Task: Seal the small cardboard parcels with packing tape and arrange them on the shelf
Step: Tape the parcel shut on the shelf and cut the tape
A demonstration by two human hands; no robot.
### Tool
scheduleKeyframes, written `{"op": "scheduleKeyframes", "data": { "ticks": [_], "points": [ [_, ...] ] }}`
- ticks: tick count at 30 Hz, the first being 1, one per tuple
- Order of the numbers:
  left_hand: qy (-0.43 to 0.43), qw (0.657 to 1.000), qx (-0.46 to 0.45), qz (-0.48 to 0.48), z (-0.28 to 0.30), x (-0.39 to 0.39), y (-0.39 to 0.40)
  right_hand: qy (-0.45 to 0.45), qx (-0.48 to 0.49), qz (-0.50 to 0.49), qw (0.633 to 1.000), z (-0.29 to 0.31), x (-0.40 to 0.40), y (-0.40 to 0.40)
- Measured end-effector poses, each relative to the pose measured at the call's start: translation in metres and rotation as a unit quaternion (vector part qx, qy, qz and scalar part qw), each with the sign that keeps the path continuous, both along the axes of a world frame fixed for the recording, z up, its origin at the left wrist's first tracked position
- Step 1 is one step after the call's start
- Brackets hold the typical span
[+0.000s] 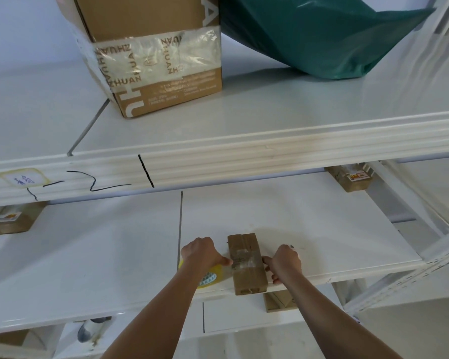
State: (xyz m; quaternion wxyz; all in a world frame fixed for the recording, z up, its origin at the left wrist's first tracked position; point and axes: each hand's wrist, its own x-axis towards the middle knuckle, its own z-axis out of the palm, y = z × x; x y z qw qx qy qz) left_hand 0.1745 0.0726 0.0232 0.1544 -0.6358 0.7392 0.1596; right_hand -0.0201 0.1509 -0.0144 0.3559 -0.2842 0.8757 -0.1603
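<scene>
Parcel [247, 264] lies near the shelf's [322, 229] front edge, a clear tape band across its middle — sealing looks underway. Left hand [201, 255] grips the tape roll [210, 277]; right hand [285, 263] pinches the parcel's side. Other parcels [351, 178] sit farther back; arranging remains.

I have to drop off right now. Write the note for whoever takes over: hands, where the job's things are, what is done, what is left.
Left hand: thumb presses the tape strip on the parcel's left edge; the tape roll sits under this hand, grip unclear.
Right hand: fingers curled on the parcel's right side.
Small parcel: lies at the front edge of the middle shelf, with one clear strip across its middle.
Other small parcels: far left and far right on the same shelf.
Done: one band on.
Left: smooth the tape down, free the roll, seal any open ends, place the parcel with the others.
</scene>
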Motion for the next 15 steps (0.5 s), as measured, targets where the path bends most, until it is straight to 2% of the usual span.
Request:
{"op": "scheduleKeyframes", "data": {
  "ticks": [5,12,15],
  "points": [
    [0.0,1.0,0.001,-0.004,-0.001,0.001,-0.001,0.084,0.016,0.058,0.995,0.0,0.0,0.001],
    [0.001,1.0,0.001,-0.009,-0.001,0.0,-0.003,0.064,-0.051,0.036,0.996,-0.005,0.011,-0.001],
    [0.001,1.0,0.004,-0.006,-0.001,0.0,-0.003,0.044,-0.05,0.044,0.997,0.002,0.02,-0.008]
  ]
}}
